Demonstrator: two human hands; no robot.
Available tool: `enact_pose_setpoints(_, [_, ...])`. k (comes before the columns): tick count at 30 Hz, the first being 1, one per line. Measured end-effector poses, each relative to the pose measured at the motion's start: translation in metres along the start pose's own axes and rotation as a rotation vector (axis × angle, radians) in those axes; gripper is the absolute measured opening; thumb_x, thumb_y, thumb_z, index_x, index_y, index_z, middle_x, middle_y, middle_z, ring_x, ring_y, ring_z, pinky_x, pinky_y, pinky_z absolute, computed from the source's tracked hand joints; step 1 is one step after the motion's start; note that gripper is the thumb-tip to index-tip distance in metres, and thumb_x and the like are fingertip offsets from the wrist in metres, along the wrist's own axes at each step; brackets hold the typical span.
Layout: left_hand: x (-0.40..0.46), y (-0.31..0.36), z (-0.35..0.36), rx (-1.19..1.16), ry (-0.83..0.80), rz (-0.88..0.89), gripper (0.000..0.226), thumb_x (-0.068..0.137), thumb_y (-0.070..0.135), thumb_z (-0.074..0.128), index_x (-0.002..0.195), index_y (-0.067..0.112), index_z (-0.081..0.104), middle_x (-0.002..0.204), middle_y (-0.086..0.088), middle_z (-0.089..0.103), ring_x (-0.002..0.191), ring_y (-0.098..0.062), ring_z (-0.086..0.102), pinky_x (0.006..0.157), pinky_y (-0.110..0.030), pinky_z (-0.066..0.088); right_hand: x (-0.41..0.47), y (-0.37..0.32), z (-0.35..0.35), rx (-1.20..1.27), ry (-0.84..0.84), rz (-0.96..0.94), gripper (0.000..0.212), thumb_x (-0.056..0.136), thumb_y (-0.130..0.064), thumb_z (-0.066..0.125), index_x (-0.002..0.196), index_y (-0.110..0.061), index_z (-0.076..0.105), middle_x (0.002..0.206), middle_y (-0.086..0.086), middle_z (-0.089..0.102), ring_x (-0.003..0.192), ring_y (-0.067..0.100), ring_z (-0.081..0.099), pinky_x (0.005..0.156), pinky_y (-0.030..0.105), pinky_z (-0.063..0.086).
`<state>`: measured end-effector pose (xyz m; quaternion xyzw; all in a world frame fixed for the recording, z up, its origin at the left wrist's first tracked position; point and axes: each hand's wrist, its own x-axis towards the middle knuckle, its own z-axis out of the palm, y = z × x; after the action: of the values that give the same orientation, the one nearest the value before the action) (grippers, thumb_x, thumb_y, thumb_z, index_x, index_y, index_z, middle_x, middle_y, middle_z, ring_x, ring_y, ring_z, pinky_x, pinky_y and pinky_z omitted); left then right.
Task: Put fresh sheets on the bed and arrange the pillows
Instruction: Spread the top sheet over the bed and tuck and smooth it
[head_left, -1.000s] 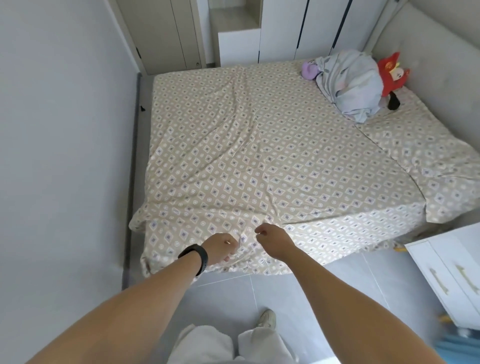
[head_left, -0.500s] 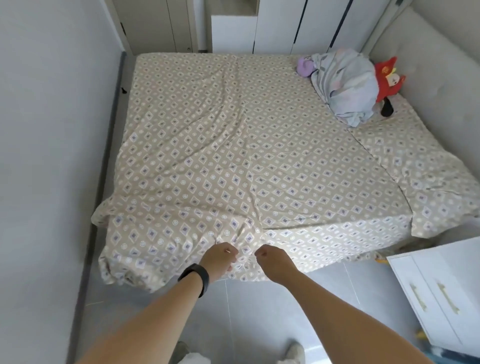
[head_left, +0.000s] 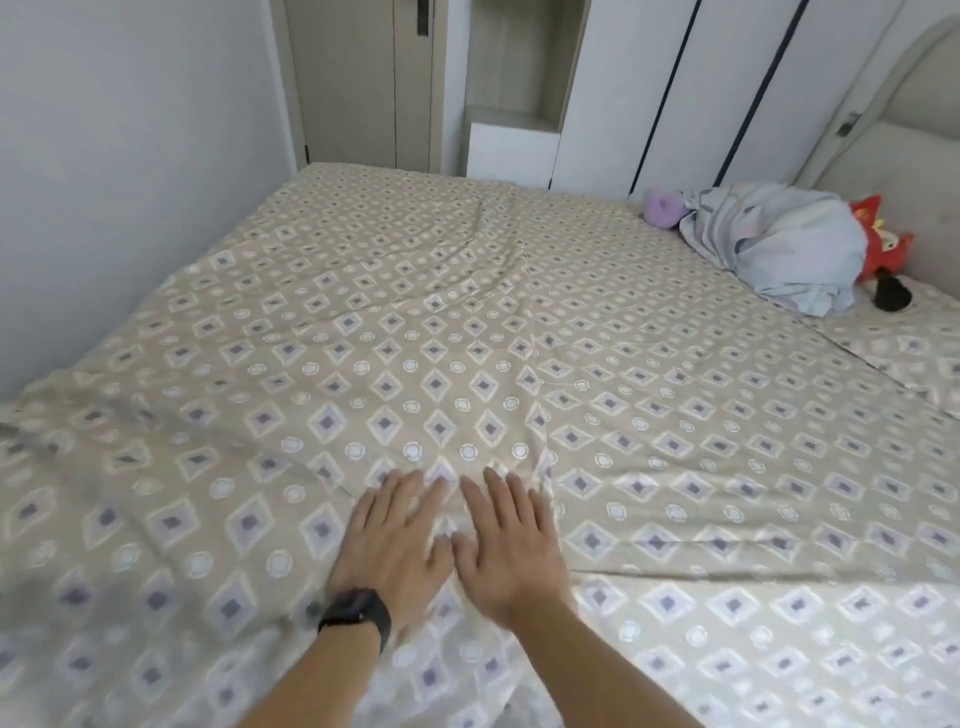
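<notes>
While the patterned sheet (head_left: 467, 338) lies spread over the bed, both hands rest flat on it side by side near its front edge: left hand (head_left: 395, 540) and right hand (head_left: 511, 545), fingers straight, holding nothing.
</notes>
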<state>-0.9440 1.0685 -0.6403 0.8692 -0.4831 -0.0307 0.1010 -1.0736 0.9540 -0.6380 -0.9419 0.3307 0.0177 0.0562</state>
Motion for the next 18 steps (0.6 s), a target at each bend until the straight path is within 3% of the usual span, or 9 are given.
enact_pose_setpoints(5, [-0.003,-0.007,0.007,0.033,0.135,0.080,0.067,0.090,0.058,0.018,0.156,0.045,0.011,0.165,0.014,0.011,0.152,-0.008,0.002,0.124,-0.036,0.006,-0.006,0.005,0.004,0.046,0.108,-0.087,0.071,0.097,-0.066,0.007,0.161,-0.036,-0.001,0.170,-0.005,-0.006,0.155,0.020,-0.011,0.124,0.049,-0.006])
enact_pose_setpoints(12, [-0.014,-0.005,-0.002,-0.006,0.160,0.082,0.069,0.086,0.061,0.013,0.150,0.044,0.032,0.158,0.021,0.026,0.148,-0.002,0.013,0.122,-0.030,0.008,-0.017,0.007,-0.002,0.086,0.129,-0.101,0.068,0.100,-0.063,0.010,0.161,-0.035,0.006,0.170,-0.006,-0.001,0.156,0.017,-0.008,0.125,0.043,-0.008])
enact_pose_setpoints(16, [-0.014,-0.005,0.005,-0.021,0.214,0.090,0.070,0.085,0.064,0.012,0.148,0.045,0.035,0.155,0.027,0.025,0.146,0.003,0.013,0.118,-0.023,0.003,-0.023,0.008,0.010,0.097,0.245,-0.103,0.064,0.102,-0.060,0.015,0.160,-0.034,0.018,0.169,-0.006,0.012,0.156,0.019,0.005,0.123,0.038,-0.010])
enact_pose_setpoints(18, [-0.016,-0.006,0.009,-0.019,0.254,0.082,0.068,0.086,0.064,0.014,0.146,0.045,0.041,0.152,0.028,0.032,0.143,0.003,0.022,0.120,-0.025,0.011,-0.027,0.007,0.015,0.113,0.317,-0.091,0.062,0.102,-0.058,0.018,0.158,-0.033,0.028,0.166,-0.006,0.023,0.155,0.021,0.014,0.122,0.037,-0.006])
